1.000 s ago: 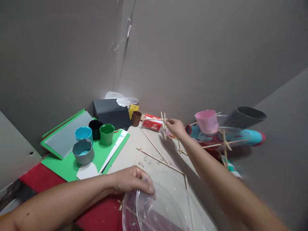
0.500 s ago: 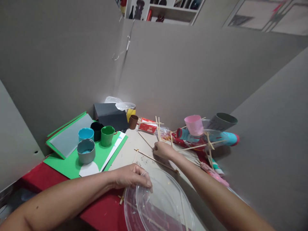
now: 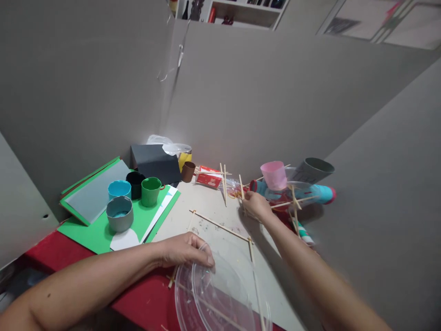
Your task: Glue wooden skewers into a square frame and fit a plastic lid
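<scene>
My left hand (image 3: 193,252) pinches the rim of the clear round plastic lids (image 3: 220,294), which seem to overlap one another. Through them shows a frame of wooden sticks (image 3: 222,226), joined at its corners and lying on the table. Farther off to the right, my right hand (image 3: 257,205) has its fingers closed round an upright wooden stick (image 3: 241,184). That hand is beside a second stick structure (image 3: 295,200), whose far parts are partly covered by other things. Two more sticks (image 3: 225,186) stand or lean just left of the right hand.
On green sheets (image 3: 82,234) at the left stand a blue cup (image 3: 119,189), a grey cup (image 3: 120,215), a black cup and a green cup (image 3: 150,192). A red box (image 3: 208,177) and brown cup (image 3: 188,171) are at the back. A pink cup (image 3: 274,175) and grey tube (image 3: 315,171) are right.
My right hand has moved right, from the table's middle to the upright stick near the second structure. My left hand still holds the lids. The view has shifted slightly.
</scene>
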Demonstrator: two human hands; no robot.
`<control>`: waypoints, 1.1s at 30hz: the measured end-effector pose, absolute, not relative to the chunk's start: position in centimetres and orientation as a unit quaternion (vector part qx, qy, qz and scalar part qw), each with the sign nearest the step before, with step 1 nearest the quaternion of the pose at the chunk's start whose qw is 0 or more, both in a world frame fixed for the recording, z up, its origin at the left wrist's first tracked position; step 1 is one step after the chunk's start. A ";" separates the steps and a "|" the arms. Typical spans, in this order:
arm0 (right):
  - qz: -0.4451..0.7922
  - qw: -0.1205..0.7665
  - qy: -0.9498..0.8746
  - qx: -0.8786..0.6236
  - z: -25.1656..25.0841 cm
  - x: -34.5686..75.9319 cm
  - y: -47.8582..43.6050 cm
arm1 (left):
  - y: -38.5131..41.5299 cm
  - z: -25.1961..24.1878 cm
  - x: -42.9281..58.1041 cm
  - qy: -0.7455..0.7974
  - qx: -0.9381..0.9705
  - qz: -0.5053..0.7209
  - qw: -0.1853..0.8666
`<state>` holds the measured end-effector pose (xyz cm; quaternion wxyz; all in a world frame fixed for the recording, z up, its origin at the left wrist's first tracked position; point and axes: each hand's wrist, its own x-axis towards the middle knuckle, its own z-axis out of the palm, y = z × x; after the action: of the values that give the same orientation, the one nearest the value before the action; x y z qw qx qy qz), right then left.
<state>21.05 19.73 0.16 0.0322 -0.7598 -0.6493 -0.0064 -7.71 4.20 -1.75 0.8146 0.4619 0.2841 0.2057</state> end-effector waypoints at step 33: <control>-0.014 -0.085 -0.874 -0.478 0.7 12.1 15.4 | 3.8 -1.0 -7.8 0.236 0.469 0.169 0.834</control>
<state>12.07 15.35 0.75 -0.0847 -0.4780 -0.8741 -0.0144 -7.81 3.77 -1.05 0.8344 0.4686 0.2360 0.1688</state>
